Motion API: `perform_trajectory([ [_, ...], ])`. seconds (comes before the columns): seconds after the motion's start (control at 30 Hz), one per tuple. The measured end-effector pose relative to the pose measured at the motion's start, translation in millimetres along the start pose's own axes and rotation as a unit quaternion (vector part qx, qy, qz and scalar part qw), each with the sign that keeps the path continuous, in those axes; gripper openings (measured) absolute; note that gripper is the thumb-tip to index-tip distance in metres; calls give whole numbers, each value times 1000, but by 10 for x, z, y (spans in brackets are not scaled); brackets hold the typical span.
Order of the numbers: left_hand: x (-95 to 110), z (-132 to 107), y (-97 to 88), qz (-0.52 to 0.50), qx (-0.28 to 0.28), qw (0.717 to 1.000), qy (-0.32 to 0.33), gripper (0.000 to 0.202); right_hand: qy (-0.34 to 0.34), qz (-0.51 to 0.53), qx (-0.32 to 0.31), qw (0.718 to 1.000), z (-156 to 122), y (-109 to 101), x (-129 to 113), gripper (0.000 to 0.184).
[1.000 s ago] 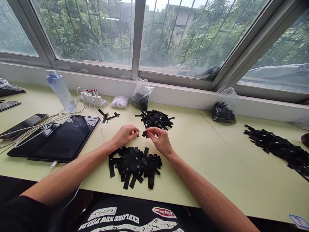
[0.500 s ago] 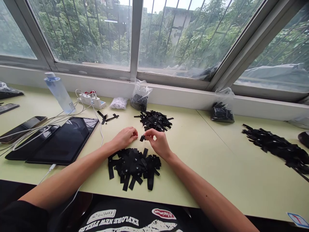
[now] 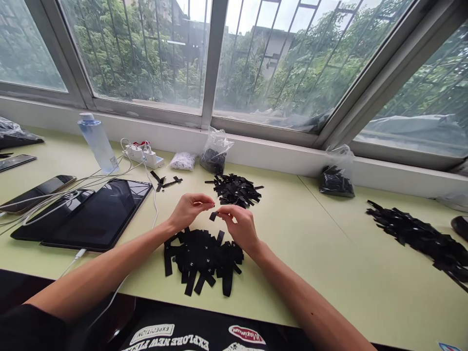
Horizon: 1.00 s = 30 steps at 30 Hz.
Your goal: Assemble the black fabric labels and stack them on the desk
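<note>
My right hand pinches a small black fabric label, whose end sticks out to the left of the fingertips. Close by, my left hand has thumb and forefinger pressed together; what they hold, if anything, is too small to make out. Both hands are above the table, between two heaps. The near heap of black fabric labels, some printed with a white M, lies below the hands. Just beyond them is the far heap of black labels.
On the left lie a tablet, phones and white cables, with a water bottle and a power strip behind. Clear bags stand along the window ledge. Another pile of black strips lies far right.
My left hand has lifted a little and its fingertips have moved right, closer to my right hand. The label in my right hand still hangs to the left. The view has shifted slightly.
</note>
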<state>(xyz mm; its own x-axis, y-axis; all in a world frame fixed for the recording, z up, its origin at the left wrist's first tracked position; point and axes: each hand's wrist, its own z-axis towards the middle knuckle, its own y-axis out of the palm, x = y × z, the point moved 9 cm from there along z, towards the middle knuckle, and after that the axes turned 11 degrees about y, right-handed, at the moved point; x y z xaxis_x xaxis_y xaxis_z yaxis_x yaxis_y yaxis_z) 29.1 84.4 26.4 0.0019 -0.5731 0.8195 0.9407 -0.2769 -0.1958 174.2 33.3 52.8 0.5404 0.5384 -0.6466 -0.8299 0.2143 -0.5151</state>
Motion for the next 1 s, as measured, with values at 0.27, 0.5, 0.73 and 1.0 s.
perform_trajectory([
  [0.27, 81, -12, 102, -61, -6, 998, 9, 24, -42, -26, 15, 999, -21, -28, -50, 22],
  [0.5, 93, -26, 127, -76, -23, 997, 9, 22, -43, -20, 38, 998, -34, -86, -95, 20],
  [0.73, 92, -41, 123, -71, -31, 997, 1, 22, -29, -13, 45, 998, -40, -87, -57, 16],
  [1.0, 140, -39, 106, -70, -47, 996, 24, 20, 25, -4, 36, 999, -11, -67, 0, 15],
])
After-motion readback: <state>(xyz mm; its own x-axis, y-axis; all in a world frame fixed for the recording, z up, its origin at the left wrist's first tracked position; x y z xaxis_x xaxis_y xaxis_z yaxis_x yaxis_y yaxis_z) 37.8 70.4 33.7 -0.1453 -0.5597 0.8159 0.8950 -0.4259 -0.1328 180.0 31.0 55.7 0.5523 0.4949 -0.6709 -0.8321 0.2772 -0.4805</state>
